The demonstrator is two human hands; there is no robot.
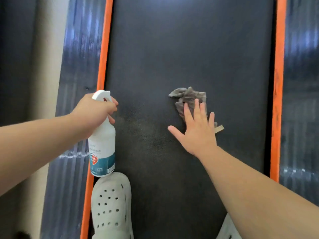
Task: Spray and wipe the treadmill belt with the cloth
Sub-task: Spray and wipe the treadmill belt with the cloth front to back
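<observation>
Left grip [96,109]: mine, fingers curled round neck of spray bottle [102,144], just under white trigger head; bottle upright over left edge of treadmill belt [189,49]. Right grip [196,130]: flat, fingers [196,107] spread straight, pressing crumpled grey cloth [188,97] onto belt around mid-width; cloth pokes out past fingertips. Paler speckled patch [143,135] on belt between grips. Orange strip [103,49] along each belt edge. White perforated clog [112,204] on belt, beneath bottle base.
</observation>
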